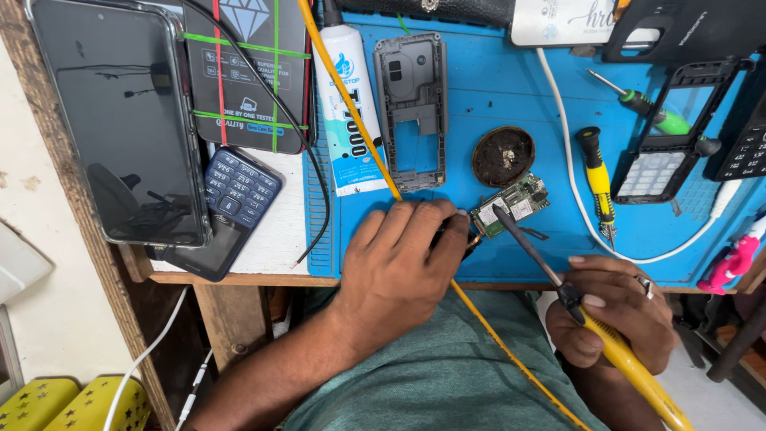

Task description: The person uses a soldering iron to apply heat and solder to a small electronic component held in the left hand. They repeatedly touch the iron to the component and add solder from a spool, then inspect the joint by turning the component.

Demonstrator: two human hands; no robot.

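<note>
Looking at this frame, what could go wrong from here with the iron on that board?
1. The left hand pins the circuit board with fingertips close to the soldering iron tip; a slip could burn them.
2. The yellow cable passes under that hand near the tip and might get scorched.
3. The board is small and lies loose on the blue mat, so it may shift under the tip.

The person's two forearms are bare, with no sleeve showing down to the wrists. The left hand (399,255) wears nothing on its fingers or wrist. The right hand (614,307) carries a silver-coloured ring (645,286) near the base of one finger. A grey-green shirt (447,375) covers the torso below both hands.
</note>
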